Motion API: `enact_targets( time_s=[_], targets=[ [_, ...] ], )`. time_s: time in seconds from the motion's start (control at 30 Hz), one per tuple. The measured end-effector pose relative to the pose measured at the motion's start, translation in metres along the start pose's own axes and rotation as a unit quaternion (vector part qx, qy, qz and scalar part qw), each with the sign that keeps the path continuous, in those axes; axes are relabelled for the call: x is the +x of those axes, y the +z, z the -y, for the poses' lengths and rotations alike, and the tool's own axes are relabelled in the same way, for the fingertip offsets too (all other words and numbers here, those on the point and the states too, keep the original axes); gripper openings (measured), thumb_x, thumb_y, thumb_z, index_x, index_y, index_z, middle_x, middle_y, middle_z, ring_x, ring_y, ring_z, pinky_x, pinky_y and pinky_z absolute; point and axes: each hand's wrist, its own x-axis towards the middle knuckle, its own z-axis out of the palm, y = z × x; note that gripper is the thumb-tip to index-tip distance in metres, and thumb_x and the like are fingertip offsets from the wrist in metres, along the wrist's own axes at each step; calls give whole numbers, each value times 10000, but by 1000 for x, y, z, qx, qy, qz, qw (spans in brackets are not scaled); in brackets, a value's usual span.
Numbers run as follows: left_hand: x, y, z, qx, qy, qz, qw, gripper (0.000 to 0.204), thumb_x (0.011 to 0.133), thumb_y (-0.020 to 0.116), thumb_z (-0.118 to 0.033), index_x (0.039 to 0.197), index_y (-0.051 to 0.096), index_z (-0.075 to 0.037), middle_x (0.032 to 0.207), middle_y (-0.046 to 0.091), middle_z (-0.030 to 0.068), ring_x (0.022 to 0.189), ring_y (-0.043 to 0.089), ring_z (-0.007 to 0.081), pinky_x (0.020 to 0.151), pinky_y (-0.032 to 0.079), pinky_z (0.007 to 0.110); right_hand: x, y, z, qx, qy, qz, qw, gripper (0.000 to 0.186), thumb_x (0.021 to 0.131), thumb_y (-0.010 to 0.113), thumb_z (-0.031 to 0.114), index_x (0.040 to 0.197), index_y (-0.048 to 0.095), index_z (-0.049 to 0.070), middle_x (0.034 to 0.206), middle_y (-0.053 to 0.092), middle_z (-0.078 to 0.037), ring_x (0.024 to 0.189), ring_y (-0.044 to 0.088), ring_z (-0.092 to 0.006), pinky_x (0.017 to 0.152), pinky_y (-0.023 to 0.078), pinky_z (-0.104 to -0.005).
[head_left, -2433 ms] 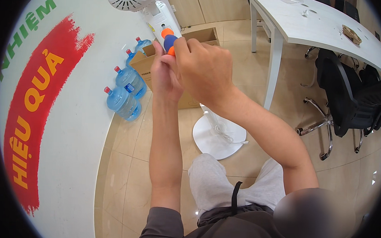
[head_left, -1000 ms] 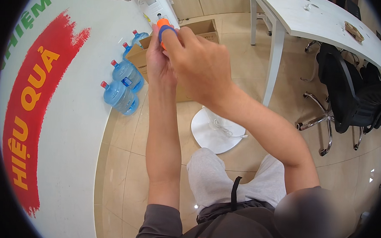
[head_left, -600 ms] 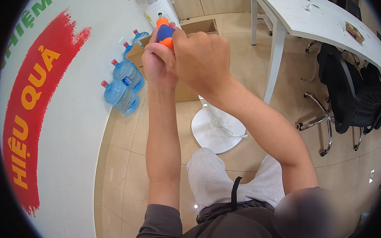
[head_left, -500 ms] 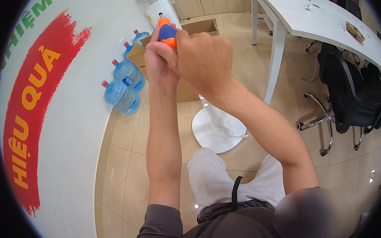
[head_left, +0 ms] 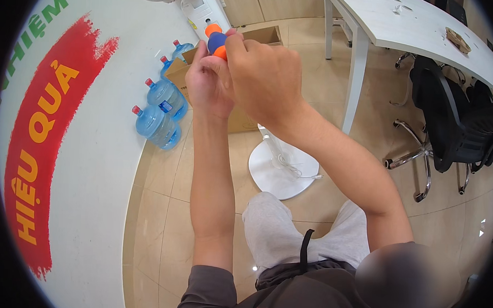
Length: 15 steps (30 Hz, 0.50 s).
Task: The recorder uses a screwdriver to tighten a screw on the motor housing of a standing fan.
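Your left hand (head_left: pixel 208 86) and right hand (head_left: pixel 263 77) both clasp the orange-and-blue toy (head_left: pixel 215 41) between closed fingers, its parts apparently not yet separated.

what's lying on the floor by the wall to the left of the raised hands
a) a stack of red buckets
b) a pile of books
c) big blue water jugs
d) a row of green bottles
c) Several blue water jugs with red caps lie on the tiled floor against the white wall, beside a cardboard box, to the left of the left hand and right hand, which hold an orange-and-blue object.
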Motion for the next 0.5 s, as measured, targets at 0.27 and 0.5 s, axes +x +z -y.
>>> enact_targets(
  time_s=[0.27, 0.5],
  targets=[
    [15, -17, -1, -76, -6, 13, 997, 363, 1039, 459, -366, 1143, 504, -22, 1038, 607, 108, 949, 621, 204, 837, 560, 334, -5, -5, -1, -42, 42, 37, 998, 405, 846, 705, 420, 858, 618, 25, 545, 563, -63, 437, 578, -216, 384, 407, -317],
    [14, -9, -2, -11, -4, -26, 1000, 446, 1019, 447, -487, 1079, 509, -49, 871, 632, 60, 728, 638, 182, 668, 574, 312, -2, -1, -5, -26, -34, 13, 999, 358, 843, 724, 345, 893, 598, 14, 598, 584, -62, 475, 615, -199, 383, 418, -300]
  ],
)
